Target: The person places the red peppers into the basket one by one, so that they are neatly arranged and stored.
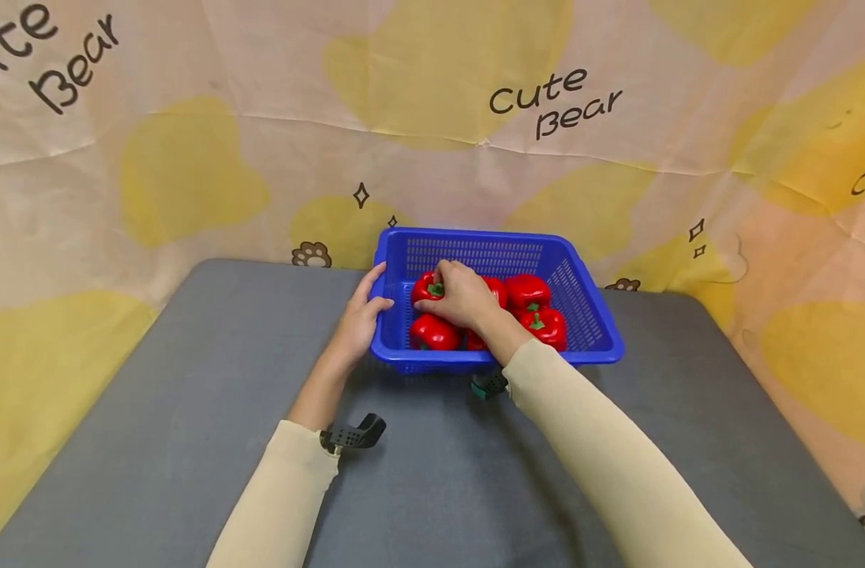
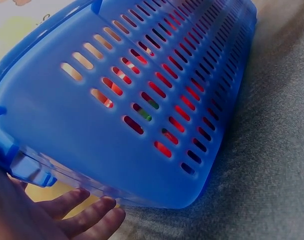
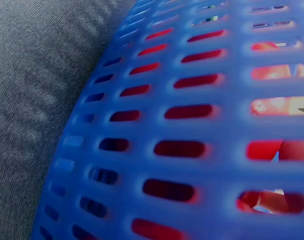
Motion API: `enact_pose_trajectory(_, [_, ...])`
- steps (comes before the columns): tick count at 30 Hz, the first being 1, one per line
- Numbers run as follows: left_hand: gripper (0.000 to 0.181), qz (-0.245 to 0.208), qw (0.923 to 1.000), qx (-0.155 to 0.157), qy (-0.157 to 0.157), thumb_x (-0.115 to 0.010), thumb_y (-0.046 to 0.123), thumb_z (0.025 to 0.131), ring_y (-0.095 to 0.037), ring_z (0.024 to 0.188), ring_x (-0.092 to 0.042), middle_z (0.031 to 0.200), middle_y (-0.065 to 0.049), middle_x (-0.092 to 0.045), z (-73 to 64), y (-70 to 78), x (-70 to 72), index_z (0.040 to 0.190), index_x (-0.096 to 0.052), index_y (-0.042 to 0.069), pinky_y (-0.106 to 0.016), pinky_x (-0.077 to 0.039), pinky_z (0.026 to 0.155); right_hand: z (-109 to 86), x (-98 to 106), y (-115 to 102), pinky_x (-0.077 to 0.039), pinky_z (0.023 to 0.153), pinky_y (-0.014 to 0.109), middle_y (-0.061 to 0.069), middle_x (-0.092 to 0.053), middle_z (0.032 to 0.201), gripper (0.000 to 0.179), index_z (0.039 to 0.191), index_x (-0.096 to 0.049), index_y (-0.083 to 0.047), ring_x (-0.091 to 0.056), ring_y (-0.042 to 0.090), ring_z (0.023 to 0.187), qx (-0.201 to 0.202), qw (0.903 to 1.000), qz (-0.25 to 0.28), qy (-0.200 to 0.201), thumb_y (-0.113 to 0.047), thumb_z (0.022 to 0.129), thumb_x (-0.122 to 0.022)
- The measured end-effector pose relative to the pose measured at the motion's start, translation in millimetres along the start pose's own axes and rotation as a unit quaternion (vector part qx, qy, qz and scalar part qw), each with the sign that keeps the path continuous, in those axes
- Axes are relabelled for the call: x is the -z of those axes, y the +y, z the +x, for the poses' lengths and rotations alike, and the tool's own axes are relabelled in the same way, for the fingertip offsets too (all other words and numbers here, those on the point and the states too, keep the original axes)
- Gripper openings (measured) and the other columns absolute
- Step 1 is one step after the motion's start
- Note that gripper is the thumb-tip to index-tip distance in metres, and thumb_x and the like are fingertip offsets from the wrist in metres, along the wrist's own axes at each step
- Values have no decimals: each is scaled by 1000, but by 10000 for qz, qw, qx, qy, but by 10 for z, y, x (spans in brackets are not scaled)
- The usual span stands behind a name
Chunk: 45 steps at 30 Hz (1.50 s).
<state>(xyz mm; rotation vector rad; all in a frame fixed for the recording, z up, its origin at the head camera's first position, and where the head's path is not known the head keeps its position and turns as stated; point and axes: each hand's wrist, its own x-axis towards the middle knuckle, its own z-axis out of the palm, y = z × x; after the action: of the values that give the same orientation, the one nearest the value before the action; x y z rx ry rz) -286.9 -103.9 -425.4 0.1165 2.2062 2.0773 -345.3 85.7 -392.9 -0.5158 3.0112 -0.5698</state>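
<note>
A blue plastic basket point(image 1: 592, 315) with slotted walls stands on the grey table, with several red bell peppers point(image 1: 526, 291) inside. My left hand point(image 1: 356, 319) holds the basket's left end, thumb over the rim and fingers along the outside. In the left wrist view, the fingers point(image 2: 86, 220) of that hand lie against the end wall below the rim. Reaching over the near rim, my right hand point(image 1: 464, 296) grips a red bell pepper point(image 1: 424, 290) with a green stem at the basket's left side. The right wrist view shows only the slotted wall point(image 3: 232, 130), with red behind it; the hand is hidden there.
Another red pepper point(image 1: 436, 333) lies just in front of the gripped one, and one more point(image 1: 546, 327) sits at the right. The grey table point(image 1: 418, 489) reaches back to a patterned cloth point(image 1: 432, 102) hanging behind the basket.
</note>
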Motion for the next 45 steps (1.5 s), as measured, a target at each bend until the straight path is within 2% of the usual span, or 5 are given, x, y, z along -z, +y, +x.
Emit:
enact_pose_trajectory(12, [64, -104, 9999, -48, 83, -38, 14, 101, -46, 145, -39, 167, -17, -23, -21, -91, 92, 163, -20, 24, -62, -40, 113, -67, -26, -92, -57, 87, 40, 7, -66, 108, 43, 117, -63, -12, -62, 24, 99, 71, 9997, 41, 209, -46, 91, -69])
enact_pose_trajectory(21, [65, 17, 10000, 79, -45, -39, 12, 102, -49, 139, -46, 165, -22, -27, -59, -187, 103, 163, -18, 23, -60, -46, 106, -766, 61, 174, -56, 94, 48, 12, -67, 124, 34, 114, -68, -9, -63, 32, 115, 365, 9772, 1259, 1673, -33, 92, -72])
enact_pose_trajectory(30, [66, 49, 9994, 88, -327, -38, 14, 104, -48, 142, -42, 167, -19, -21, -50, -236, 176, 164, -14, 26, -60, -45, 108, -1431, 108, 882, -38, 110, 64, 24, -62, 132, 47, 123, -63, -1, -53, 45, 126, -544, 9415, 486, 3290, -26, 86, -76])
enact_pose_trajectory(39, [65, 395, 9986, -88, -327, -42, 13, 103, -50, 138, -46, 164, -25, -27, 119, -283, 448, 163, -19, 23, -59, -46, 107, -1531, 32, 1173, -29, 120, 63, 16, -23, 168, 83, 164, -11, -18, -29, 45, 150, -1824, 9233, 2937, 1671, -9, 96, -58])
enact_pose_trajectory(45, [65, 873, 9958, 19, -280, -42, 13, 103, -51, 134, -51, 162, -27, -29, 126, -267, 565, 163, -19, 22, -57, -49, 104, -1458, -6, 1126, -28, 122, 59, 18, -25, 167, 78, 164, -12, -15, -33, 43, 148, -1825, 9213, 3127, 1419, -11, 99, -55])
